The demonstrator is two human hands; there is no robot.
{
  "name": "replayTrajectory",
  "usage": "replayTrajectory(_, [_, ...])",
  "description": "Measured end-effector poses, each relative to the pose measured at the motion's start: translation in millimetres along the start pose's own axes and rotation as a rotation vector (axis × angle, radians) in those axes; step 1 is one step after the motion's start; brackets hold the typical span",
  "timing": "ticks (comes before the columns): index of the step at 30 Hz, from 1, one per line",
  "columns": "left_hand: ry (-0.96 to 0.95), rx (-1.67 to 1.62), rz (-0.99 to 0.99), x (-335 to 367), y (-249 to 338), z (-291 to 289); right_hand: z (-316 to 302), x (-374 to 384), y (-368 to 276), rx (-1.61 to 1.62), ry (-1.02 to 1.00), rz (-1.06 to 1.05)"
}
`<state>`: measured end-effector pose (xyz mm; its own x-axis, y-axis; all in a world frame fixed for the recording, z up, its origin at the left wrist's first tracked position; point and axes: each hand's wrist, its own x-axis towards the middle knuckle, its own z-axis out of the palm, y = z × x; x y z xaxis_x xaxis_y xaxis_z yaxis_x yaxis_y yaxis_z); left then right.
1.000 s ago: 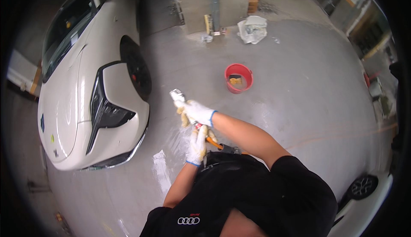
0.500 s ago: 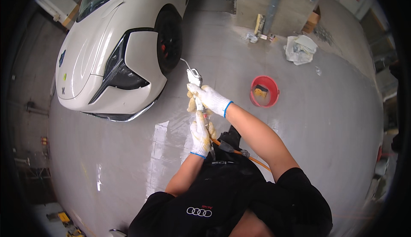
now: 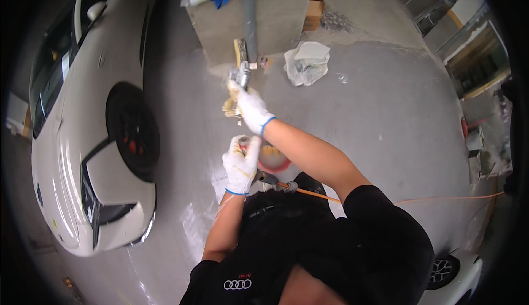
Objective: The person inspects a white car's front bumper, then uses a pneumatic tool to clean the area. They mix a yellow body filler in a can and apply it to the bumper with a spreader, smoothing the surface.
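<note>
My right hand (image 3: 249,106), in a white knit glove with blue cuff, is closed around a grey-and-white air blow gun (image 3: 243,75). The gun points away from me, its bare metal tail (image 3: 239,121) showing below the fingers. Closer to my body, my gloved left hand (image 3: 241,167) is closed around a hose coupling (image 3: 244,144). A gap separates the coupling from the gun's tail. An orange air hose (image 3: 317,195) runs past my waist to the right. A red bucket (image 3: 274,169) stands on the floor, partly covered by my left hand and right forearm, with a yellowish sponge (image 3: 271,150) inside.
A white car (image 3: 118,195) with a black wheel (image 3: 132,131) stands at the left. Ahead are a bench-like block (image 3: 275,24), a grey pipe (image 3: 249,18), a crumpled white plastic bag (image 3: 307,65) and a cardboard box (image 3: 314,12). Another car's wheel (image 3: 442,272) shows lower right.
The coupling in my left hand has come apart from the blow gun in my right. My view has turned right, so the car sits further left and the bucket lies beneath my hands.
</note>
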<state>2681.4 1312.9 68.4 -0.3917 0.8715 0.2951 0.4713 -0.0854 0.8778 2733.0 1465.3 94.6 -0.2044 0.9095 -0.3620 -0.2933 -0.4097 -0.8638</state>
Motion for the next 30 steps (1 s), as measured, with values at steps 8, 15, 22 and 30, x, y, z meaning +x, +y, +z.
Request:
replayTrajectory(8, [-0.470,0.491,-0.101,113,-84,173,-220,166,-143,-0.812,0.317,-0.159])
replayTrajectory(15, [-0.723,0.534,-0.678,136,-180,323,-322,387,-256,-0.260,0.230,-0.342])
replayTrajectory(22, [-0.722,0.339,-0.873,174,-183,358,-342,569,-418,-0.616,0.252,-0.811])
replayTrajectory(30, [-0.507,0.298,-1.126,168,-162,301,-280,725,-587,-0.330,0.173,-0.890])
